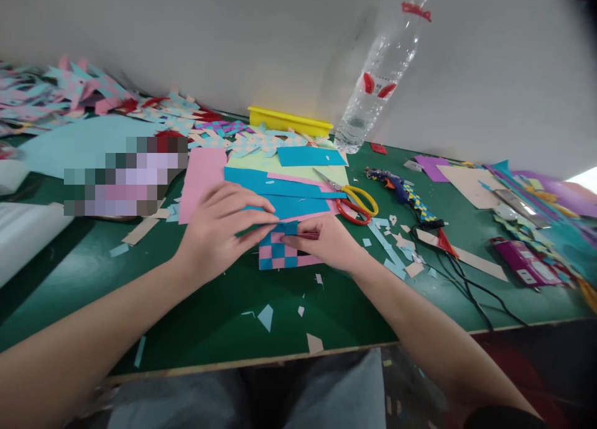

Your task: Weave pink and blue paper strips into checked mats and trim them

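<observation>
A small checkered paper weave of pink and blue strips lies on the green table near its front. My left hand comes in from the left, with thumb and fingertips pinched at the weave's upper edge. From the right, my right hand pinches pink strip ends on the weave's right side; its fingers partly hide them. Behind both hands lie blue paper sheets and a pink sheet. Scissors with yellow and red handles rest on the paper, blades pointing up and left.
A clear plastic bottle stands at the back by a yellow tray. Woven paper pieces pile up at the left. Paper scraps dot the table. Black cables and a purple packet lie right.
</observation>
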Available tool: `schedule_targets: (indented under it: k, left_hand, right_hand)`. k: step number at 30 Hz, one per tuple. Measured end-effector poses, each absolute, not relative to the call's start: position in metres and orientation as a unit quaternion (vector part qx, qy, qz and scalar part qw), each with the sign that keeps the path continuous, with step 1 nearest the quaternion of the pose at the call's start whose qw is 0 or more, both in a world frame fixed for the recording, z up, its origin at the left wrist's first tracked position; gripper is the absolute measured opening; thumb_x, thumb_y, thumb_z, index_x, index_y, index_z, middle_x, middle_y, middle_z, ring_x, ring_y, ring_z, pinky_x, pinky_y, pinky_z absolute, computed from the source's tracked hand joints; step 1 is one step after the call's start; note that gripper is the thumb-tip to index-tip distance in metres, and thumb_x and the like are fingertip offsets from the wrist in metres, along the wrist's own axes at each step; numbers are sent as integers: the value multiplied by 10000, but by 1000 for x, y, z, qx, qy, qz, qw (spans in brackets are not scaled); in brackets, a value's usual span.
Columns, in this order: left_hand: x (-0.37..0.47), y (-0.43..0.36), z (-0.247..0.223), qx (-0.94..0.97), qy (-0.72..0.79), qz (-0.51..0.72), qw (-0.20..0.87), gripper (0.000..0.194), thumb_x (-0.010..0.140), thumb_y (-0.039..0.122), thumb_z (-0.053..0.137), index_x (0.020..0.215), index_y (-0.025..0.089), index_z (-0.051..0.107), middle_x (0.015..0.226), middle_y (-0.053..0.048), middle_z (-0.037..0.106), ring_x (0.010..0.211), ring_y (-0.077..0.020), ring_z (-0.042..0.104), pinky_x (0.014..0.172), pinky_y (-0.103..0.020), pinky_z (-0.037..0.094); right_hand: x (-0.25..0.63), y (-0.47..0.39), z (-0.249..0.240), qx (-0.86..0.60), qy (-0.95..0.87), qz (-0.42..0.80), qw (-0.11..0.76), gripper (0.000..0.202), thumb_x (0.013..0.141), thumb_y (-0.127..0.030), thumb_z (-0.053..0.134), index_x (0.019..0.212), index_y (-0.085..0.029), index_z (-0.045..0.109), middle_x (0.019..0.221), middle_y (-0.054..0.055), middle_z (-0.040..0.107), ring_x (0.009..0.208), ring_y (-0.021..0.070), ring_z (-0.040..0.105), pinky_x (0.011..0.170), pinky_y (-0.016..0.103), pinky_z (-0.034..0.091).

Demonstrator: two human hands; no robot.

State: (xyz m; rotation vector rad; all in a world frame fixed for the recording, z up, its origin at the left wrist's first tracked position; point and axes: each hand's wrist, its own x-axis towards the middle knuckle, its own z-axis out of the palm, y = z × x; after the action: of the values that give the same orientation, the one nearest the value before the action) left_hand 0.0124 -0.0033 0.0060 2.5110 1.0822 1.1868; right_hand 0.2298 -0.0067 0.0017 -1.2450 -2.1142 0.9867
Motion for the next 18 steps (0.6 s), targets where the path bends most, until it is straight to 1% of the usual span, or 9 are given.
schedule_targets:
  k: [2,4,6,9,11,14,18]
  left_hand:
    - [11,-6,7,857,350,378,-2,134,900,320,583,840,315,703,994,-7,738,955,-227,654,967,-481,446]
    - [10,-9,8,856,364,364,-51,139,911,316,577,867,364,700,1043,16,732,1006,-234,645,1027,-530,378]
    - [9,-11,8,857,368,357,-58,130,908,330,583,885,385,698,1051,21,731,1028,-244,639,1045,-556,342]
    - [6,-10,6,864,378,332,-31,112,896,370,593,884,409,697,1057,26,729,1032,-256,634,1049,-582,315]
    - [4,-8,5,860,377,343,-23,107,891,361,602,895,411,696,1044,27,728,1032,-258,633,1054,-590,296]
    - [2,-7,4,853,376,360,-39,90,873,334,633,900,398,690,1002,36,730,1007,-252,642,1042,-581,301]
    - [-1,-11,4,863,346,349,-120,105,866,322,648,903,412,687,934,68,735,924,-220,660,957,-522,385]
  right_hand:
    - [230,-6,1,-446,-767,382,259,457,839,-462,612,526,-171,450,546,-53,298,522,76,277,488,236,259]
    - [230,-6,0,-441,-762,391,269,463,837,-444,620,516,-175,423,542,-58,274,516,73,267,484,235,246]
    - [230,-5,0,-439,-765,386,271,466,841,-430,617,511,-177,408,545,-57,261,518,74,263,483,235,242]
    - [230,-5,0,-441,-771,375,265,470,845,-433,613,509,-180,403,548,-56,258,521,77,260,486,238,245]
    - [230,-6,0,-443,-773,372,261,465,850,-434,609,514,-179,413,546,-57,265,519,77,261,487,240,247]
    - [231,-6,1,-447,-771,364,270,450,864,-406,601,517,-176,430,539,-59,290,520,79,275,495,247,247]
    - [231,-8,2,-432,-772,359,296,358,869,-364,604,574,-168,553,579,-39,427,557,88,348,522,252,264]
